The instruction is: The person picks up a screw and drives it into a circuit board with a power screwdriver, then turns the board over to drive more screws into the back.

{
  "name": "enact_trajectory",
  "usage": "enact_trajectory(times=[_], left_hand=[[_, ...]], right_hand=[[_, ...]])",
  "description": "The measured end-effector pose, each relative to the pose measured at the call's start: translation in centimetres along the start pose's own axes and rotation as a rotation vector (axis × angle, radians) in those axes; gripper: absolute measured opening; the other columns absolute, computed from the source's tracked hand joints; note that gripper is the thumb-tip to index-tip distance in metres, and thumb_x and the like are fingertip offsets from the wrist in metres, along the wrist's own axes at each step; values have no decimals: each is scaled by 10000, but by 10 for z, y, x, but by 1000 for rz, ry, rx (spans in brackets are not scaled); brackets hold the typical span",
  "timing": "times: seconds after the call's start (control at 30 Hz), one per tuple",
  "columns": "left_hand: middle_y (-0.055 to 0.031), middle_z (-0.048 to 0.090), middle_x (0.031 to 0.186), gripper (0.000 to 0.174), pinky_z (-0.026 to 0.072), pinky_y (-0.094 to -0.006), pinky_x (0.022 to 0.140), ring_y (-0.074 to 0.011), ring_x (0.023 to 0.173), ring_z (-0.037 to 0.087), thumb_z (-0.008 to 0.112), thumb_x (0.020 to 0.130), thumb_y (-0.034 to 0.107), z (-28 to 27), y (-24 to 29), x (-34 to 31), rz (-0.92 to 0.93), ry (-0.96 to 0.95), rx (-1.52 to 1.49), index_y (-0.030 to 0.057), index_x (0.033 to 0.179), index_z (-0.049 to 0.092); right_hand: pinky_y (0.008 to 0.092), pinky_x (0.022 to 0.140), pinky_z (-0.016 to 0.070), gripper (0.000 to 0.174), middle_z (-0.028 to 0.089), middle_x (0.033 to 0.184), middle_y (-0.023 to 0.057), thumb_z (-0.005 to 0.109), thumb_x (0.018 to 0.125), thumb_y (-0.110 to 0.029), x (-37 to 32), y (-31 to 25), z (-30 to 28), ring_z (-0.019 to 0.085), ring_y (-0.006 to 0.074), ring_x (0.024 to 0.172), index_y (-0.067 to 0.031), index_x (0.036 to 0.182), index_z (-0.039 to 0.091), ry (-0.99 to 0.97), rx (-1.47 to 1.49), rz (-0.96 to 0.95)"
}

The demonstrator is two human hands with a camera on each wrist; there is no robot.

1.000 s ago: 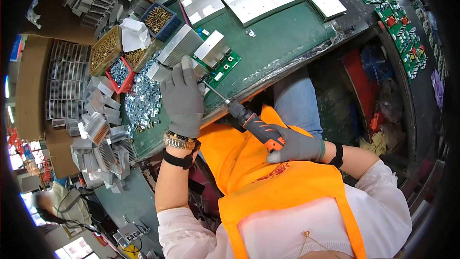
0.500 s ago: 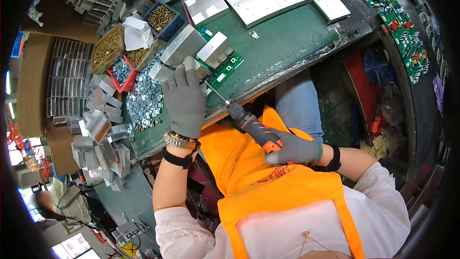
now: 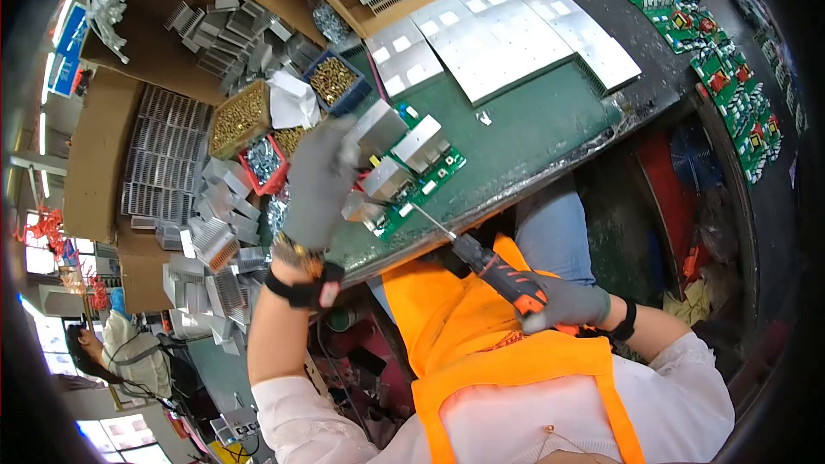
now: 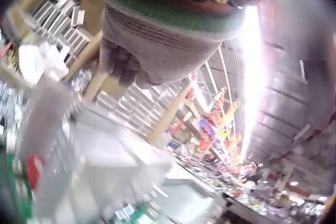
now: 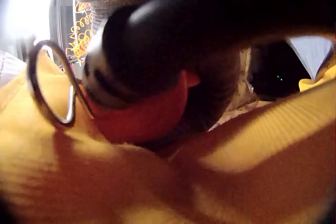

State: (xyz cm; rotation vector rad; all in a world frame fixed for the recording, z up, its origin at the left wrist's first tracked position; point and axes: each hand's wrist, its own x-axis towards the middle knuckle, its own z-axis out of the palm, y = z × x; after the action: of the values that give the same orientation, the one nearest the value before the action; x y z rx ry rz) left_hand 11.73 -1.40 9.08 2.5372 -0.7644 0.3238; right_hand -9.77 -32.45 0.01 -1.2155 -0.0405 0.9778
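My gloved right hand grips an orange and black power screwdriver low over the orange apron. Its long bit points up and left, with the tip close to the near side of a green circuit board. Several silver heat sinks stand on that board. Blurred, my gloved left hand is above the bench, left of the board, close to the parts bins. In the left wrist view its fingers bend loosely, and nothing shows in them. The right wrist view has the screwdriver's orange end against the apron.
Brass screws fill a yellow bin and a blue bin; a red bin holds small metal parts. Loose heat sinks pile at the left. Flat metal plates lie at the back. Other circuit boards line the right.
My left hand has left the heat sink at the board and moved up and left towards the bins. The right hand keeps its grip on the screwdriver. The whole view has shifted.
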Motion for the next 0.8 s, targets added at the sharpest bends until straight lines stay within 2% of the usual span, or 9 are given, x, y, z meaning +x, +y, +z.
enact_trajectory(times=[0.03,0.1,0.17,0.23,0.37,0.43,0.63,0.7,0.8], left_hand=[[-174,642,1069,319,485,-415,868,-340,1010,603,591,855,90,0,-21,24,12,91,5,64,1171,619],[-163,675,1024,252,491,-395,873,-325,978,627,578,852,88,5,-50,68,-48,49,70,79,1085,673],[-149,691,987,198,497,-381,882,-313,961,642,579,843,115,16,-70,107,-184,-129,273,83,982,716],[-155,691,983,184,501,-386,883,-315,967,642,594,827,143,36,-103,131,-38,-265,435,97,937,735],[-165,700,931,188,522,-396,826,-329,896,667,652,780,134,49,-121,155,-82,-558,654,113,943,742],[-195,687,900,136,521,-406,800,-321,894,671,597,795,89,54,-123,148,-77,-492,608,88,858,718],[-192,683,930,150,514,-407,804,-345,931,654,573,805,79,42,-109,143,-190,-499,488,76,890,696],[-192,678,895,120,513,-397,789,-339,904,656,603,770,46,39,-114,142,-279,-488,331,61,860,679],[-178,686,925,208,514,-371,808,-335,898,656,665,739,67,40,-126,139,-255,-455,216,73,944,698]], right_hand=[[222,745,434,656,504,956,-4,800,726,-239,-2,-3,-1,481,79,837,-38,1255,466,-15,29,19],[220,730,440,720,499,956,-3,815,714,-222,-5,-14,-3,482,75,828,-29,1299,444,-26,62,38],[218,715,444,748,495,948,-2,830,704,-226,-5,-18,-5,482,74,821,-26,1308,436,-8,71,12],[223,718,450,779,503,962,5,839,699,-225,-5,-23,-6,486,74,827,-23,1327,423,-19,98,-15],[229,759,455,806,526,1022,29,838,708,-234,-15,-18,-6,500,81,864,-20,1355,408,45,140,-25],[231,782,454,816,524,1036,35,837,712,-248,-14,-12,-11,502,88,888,-20,1361,398,31,118,-28],[239,782,454,807,524,1021,40,833,721,-277,-11,-14,-9,511,97,896,-16,1345,392,15,47,-41],[239,782,455,799,525,1020,38,834,721,-280,-12,-16,-6,513,99,894,-17,1337,398,20,38,-33],[241,784,455,792,525,1019,36,833,723,-287,-12,-16,-4,517,101,892,-22,1332,403,13,44,-14]])
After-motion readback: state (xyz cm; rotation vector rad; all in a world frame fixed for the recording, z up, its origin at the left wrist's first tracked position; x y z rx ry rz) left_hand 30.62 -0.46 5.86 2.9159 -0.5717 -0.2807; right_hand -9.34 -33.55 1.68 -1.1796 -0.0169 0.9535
